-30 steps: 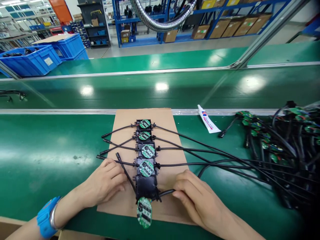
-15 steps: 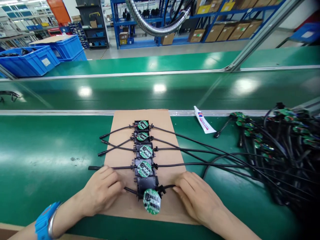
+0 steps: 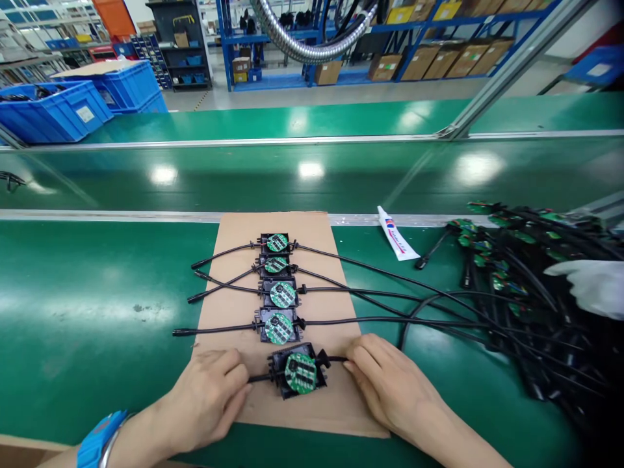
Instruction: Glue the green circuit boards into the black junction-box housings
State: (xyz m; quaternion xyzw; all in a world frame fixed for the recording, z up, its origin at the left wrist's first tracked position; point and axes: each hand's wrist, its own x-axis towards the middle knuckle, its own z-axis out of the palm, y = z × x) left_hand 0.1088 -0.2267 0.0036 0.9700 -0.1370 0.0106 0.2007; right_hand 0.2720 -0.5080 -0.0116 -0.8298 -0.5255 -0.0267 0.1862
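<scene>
My left hand pinches the short black cable left of the nearest black housing. On the other side, my right hand is closed on that unit's right cable. A round green circuit board lies over the housing, which is slightly tilted and apart from the row behind it. Four more housings with round boards, such as this board, form a column on the cardboard sheet. Their cables run out to both sides.
A heap of black cables with green boards lies at the right, with another person's white-gloved hand over it. A white tube rests near the metal rail. Blue bins stand at the back left.
The nearest housing has separated from the column, turned slightly and shifted right, and its board has moved up over it. A white-gloved hand has appeared at the heap, whose boards and cables have shifted.
</scene>
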